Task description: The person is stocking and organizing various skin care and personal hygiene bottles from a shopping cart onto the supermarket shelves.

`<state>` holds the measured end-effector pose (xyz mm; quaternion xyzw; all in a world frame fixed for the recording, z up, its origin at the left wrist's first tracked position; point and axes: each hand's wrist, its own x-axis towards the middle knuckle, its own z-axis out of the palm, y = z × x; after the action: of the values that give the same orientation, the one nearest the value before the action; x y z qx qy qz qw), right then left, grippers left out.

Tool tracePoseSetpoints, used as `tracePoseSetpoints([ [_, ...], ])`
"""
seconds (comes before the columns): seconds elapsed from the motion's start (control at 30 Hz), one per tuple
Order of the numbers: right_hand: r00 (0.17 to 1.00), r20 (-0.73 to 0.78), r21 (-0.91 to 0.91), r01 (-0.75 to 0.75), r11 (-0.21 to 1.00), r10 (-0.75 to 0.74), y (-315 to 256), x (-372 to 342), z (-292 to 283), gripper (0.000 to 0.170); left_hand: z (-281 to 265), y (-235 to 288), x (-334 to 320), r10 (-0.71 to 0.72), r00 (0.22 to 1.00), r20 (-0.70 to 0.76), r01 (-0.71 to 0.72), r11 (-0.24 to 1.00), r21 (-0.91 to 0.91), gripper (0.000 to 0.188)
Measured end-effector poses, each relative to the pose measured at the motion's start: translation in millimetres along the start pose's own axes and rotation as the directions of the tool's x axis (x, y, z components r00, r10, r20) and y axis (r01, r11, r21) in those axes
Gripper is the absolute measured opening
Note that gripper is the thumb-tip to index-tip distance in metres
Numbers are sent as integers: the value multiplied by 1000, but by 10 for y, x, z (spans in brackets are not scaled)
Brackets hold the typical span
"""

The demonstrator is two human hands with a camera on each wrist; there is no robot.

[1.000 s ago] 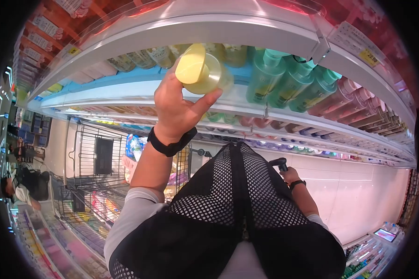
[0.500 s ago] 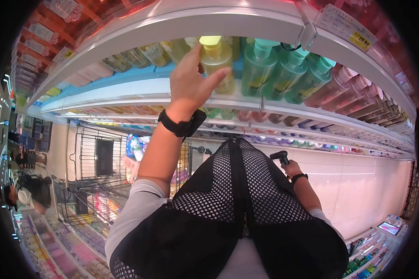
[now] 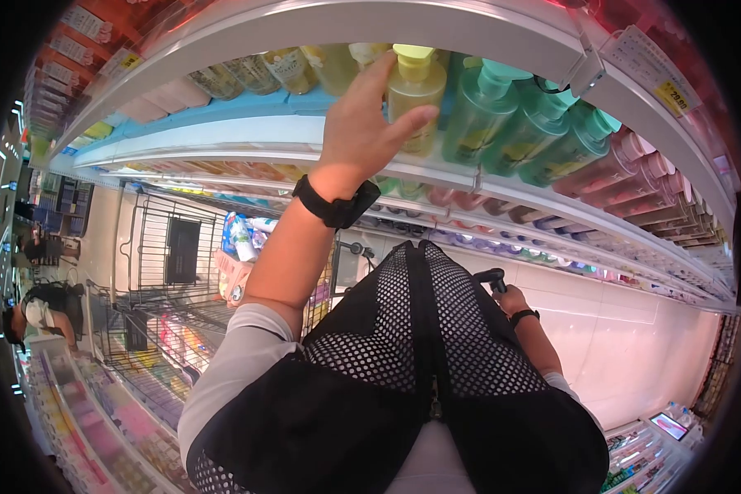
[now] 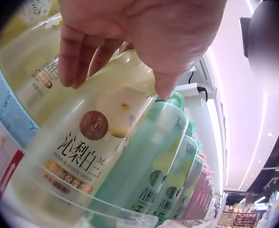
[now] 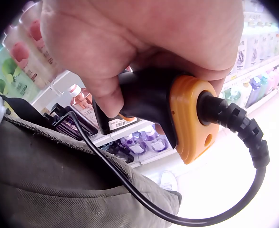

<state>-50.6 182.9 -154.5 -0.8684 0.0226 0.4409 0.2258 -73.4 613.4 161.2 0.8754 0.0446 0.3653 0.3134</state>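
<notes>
On the shelf stands a yellow pump bottle (image 3: 417,92), labelled pear and white orchid. My left hand (image 3: 362,132) is around its upper part with spread fingers, the thumb stretched out across the front. In the left wrist view the fingers (image 4: 73,61) hang straight on one side of the bottle (image 4: 77,147), with the thumb tip at its other edge. My right hand (image 3: 513,303) is low by my side, gripping a black and orange barcode scanner (image 5: 191,118) by its handle. A black cable (image 5: 130,187) loops from the scanner's end.
Green pump bottles (image 3: 477,111) line up right of the yellow one, then pink ones (image 3: 609,169). A shelf edge (image 3: 305,33) runs above them. A wire cart (image 3: 152,272) with packaged goods stands at the left, and a person (image 3: 49,313) is beyond it.
The yellow bottle, gripped and tilted toward me a second ago, now stands upright on the shelf. My left fingers have straightened and spread around it. The right hand still holds the scanner.
</notes>
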Motion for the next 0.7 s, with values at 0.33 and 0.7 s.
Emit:
tracePoseSetpoints([
  [0.33,997,22,-8,70,998,-69,-117,0,11,37,-13,83,-37,-81,996,40,80,996,35,88],
  [0.7,952,103,-444,304,843,-289,-87,661,-46,37,-106,143,-173,-281,944,174,275,960,59,89],
])
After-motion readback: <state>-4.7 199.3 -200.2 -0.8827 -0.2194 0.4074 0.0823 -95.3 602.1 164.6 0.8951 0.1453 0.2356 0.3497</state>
